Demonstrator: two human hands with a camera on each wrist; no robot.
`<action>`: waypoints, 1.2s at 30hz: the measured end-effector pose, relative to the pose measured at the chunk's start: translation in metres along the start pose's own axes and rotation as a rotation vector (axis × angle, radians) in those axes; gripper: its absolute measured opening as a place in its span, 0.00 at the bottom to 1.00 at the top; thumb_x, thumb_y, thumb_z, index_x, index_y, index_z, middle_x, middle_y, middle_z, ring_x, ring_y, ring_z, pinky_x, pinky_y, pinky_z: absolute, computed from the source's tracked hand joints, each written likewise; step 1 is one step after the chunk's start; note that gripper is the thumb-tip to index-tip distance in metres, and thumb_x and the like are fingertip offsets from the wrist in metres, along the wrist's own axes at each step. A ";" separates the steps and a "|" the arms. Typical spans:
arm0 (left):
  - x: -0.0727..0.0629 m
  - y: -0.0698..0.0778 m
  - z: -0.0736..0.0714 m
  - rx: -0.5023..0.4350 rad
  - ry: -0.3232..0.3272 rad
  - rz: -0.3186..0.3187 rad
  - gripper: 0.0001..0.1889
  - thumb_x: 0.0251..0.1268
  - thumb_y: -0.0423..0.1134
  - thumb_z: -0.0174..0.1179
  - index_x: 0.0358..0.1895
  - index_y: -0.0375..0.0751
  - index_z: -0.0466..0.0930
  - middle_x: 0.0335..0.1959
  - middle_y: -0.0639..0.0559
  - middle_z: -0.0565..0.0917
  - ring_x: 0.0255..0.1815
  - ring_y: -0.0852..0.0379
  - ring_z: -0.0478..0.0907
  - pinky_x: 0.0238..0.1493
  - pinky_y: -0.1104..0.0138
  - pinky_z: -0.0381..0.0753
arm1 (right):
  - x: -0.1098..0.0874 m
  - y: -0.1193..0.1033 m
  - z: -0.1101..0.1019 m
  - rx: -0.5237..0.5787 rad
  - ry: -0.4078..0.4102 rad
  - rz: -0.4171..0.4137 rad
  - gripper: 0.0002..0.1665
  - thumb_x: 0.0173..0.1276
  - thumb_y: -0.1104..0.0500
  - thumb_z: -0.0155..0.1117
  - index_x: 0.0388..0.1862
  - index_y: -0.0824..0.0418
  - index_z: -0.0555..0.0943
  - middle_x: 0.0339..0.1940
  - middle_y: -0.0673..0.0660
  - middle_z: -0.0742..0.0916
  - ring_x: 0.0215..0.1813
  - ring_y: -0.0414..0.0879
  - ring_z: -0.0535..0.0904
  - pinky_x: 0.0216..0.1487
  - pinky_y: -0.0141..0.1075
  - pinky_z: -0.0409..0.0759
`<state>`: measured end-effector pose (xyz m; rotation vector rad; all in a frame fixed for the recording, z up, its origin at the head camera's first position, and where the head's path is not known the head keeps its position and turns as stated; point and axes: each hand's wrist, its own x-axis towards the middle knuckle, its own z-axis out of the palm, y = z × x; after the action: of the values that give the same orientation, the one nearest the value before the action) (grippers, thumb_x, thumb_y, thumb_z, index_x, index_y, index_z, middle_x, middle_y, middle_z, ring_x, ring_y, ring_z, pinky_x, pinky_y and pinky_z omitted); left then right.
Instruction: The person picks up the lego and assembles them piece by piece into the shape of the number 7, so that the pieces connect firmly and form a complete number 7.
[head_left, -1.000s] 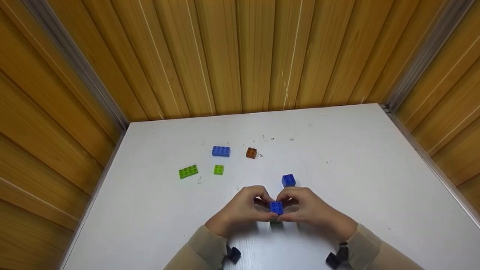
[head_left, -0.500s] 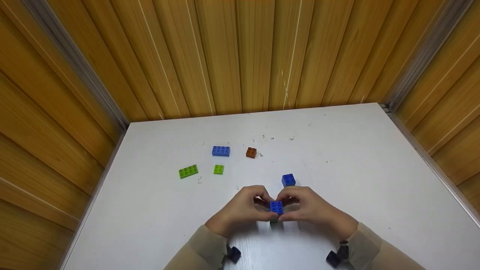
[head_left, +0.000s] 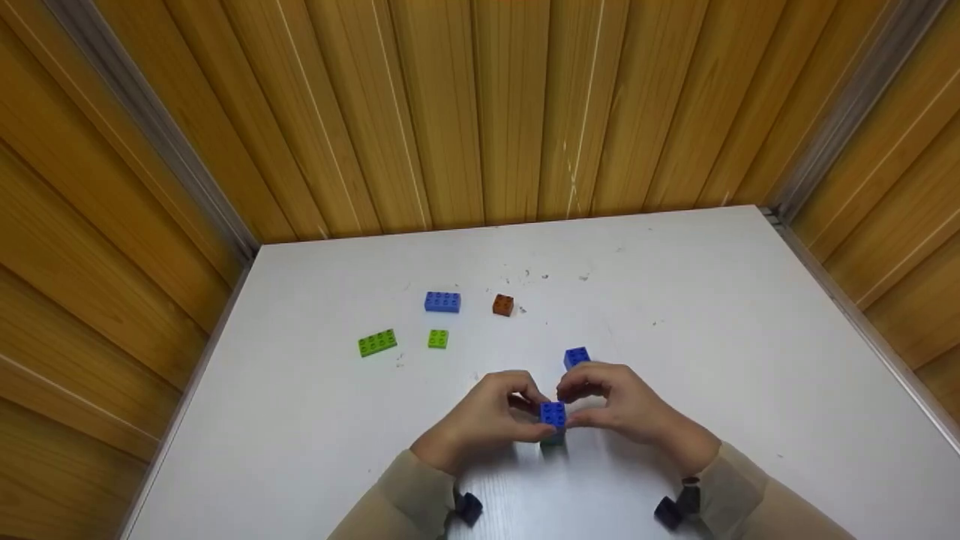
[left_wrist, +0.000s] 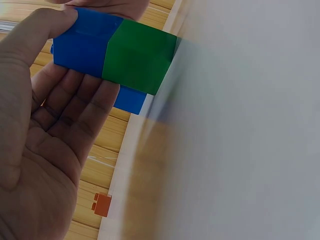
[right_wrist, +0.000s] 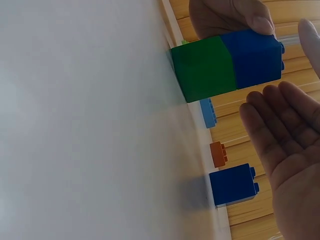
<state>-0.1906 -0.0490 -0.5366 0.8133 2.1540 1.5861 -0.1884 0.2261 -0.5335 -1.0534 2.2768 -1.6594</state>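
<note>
A blue brick (head_left: 553,413) sits on top of a green brick (right_wrist: 204,69), and this two-brick stack stands upright on the white table. My left hand (head_left: 499,412) pinches the blue brick between thumb and fingers from the left side. To the right, my right hand (head_left: 626,405) is apart from the stack, fingers relaxed and thumb spread, as the right wrist view shows. Just beyond the right fingers stands a second blue brick (head_left: 576,357), partly covered by that hand in the head view.
Farther back on the table (head_left: 712,300) lie a lighter blue long brick (head_left: 442,302), an orange-brown brick (head_left: 503,305), a long lime-green brick (head_left: 377,343) and a small lime-green brick (head_left: 438,339). A wood-panelled wall (head_left: 480,112) rises behind the table.
My right hand has let go of the blue brick and moved slightly right and away, its thumb and fingers parting. My left hand has stayed in place on the brick.
</note>
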 end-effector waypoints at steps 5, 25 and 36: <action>0.000 0.001 0.000 -0.001 0.003 -0.018 0.12 0.63 0.33 0.84 0.43 0.42 0.89 0.47 0.58 0.89 0.51 0.68 0.87 0.63 0.69 0.91 | 0.000 -0.001 -0.003 -0.011 0.133 -0.006 0.18 0.70 0.69 0.81 0.57 0.70 0.88 0.51 0.66 0.92 0.56 0.42 0.92 0.63 0.29 0.90; 0.001 0.001 -0.001 -0.020 0.001 -0.018 0.13 0.62 0.34 0.84 0.42 0.39 0.87 0.47 0.57 0.90 0.49 0.67 0.89 0.60 0.70 0.92 | 0.005 0.003 -0.014 -0.098 0.498 0.152 0.26 0.69 0.74 0.79 0.65 0.68 0.87 0.63 0.65 0.90 0.63 0.34 0.87 0.70 0.21 0.83; 0.000 0.001 -0.001 0.010 0.007 -0.046 0.13 0.62 0.36 0.85 0.42 0.44 0.89 0.46 0.59 0.89 0.49 0.66 0.87 0.60 0.71 0.90 | 0.005 0.010 -0.019 -0.146 0.457 0.265 0.30 0.71 0.70 0.80 0.71 0.66 0.85 0.68 0.63 0.90 0.70 0.56 0.88 0.71 0.20 0.81</action>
<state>-0.1904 -0.0492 -0.5351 0.7568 2.1717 1.5588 -0.2059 0.2396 -0.5339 -0.3859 2.7025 -1.7813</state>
